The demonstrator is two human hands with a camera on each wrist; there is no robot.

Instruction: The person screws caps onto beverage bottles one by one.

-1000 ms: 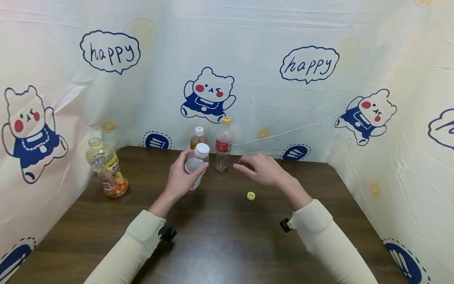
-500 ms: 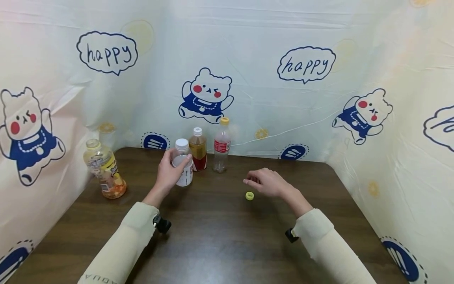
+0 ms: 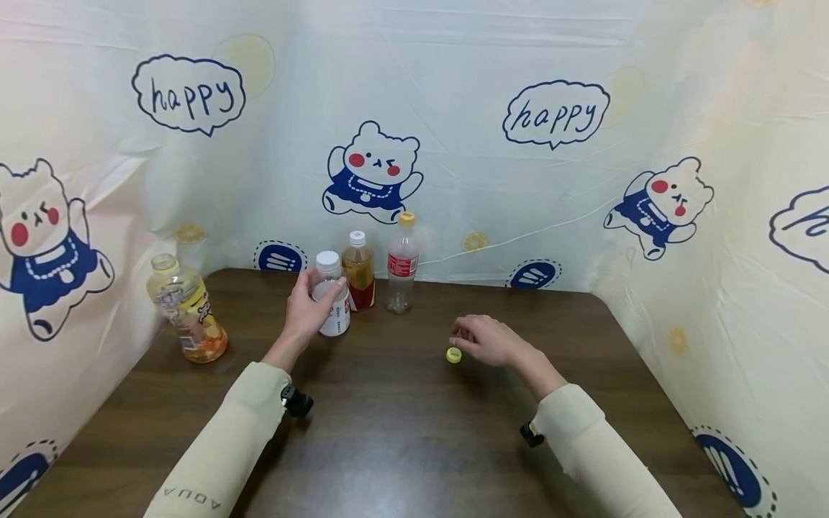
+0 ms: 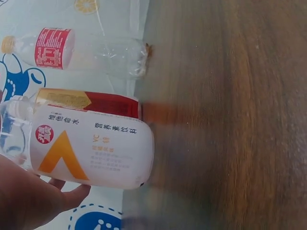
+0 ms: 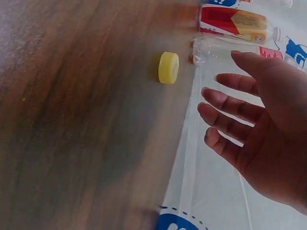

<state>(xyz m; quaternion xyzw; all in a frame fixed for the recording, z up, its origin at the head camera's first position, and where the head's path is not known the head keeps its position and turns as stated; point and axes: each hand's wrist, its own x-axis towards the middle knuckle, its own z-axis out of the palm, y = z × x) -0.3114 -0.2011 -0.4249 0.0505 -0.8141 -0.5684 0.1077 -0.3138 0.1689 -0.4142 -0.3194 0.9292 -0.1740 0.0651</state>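
Note:
My left hand [image 3: 304, 314] grips a clear bottle [image 3: 337, 316] with a white cap and white label, upright at the back of the table. The label's orange mark shows in the left wrist view. Just right of it stands an amber drink bottle [image 3: 359, 270] with a white cap and red lower label. Beside that is a clear bottle [image 3: 402, 267] with a yellow cap and red label. Over the table, my right hand [image 3: 491, 341] hovers close to a loose yellow bottle cap [image 3: 454, 355]. In the right wrist view its fingers are apart, holding nothing.
At the left of the brown wooden table [image 3: 388, 432] stands a capless bottle [image 3: 194, 316] with a yellow label and some orange contents. A patterned white curtain [image 3: 466, 180] encloses the back and sides.
My left hand has carried the white-capped bottle leftward, uncovering the amber bottle. My right hand has come down closer to the yellow cap.

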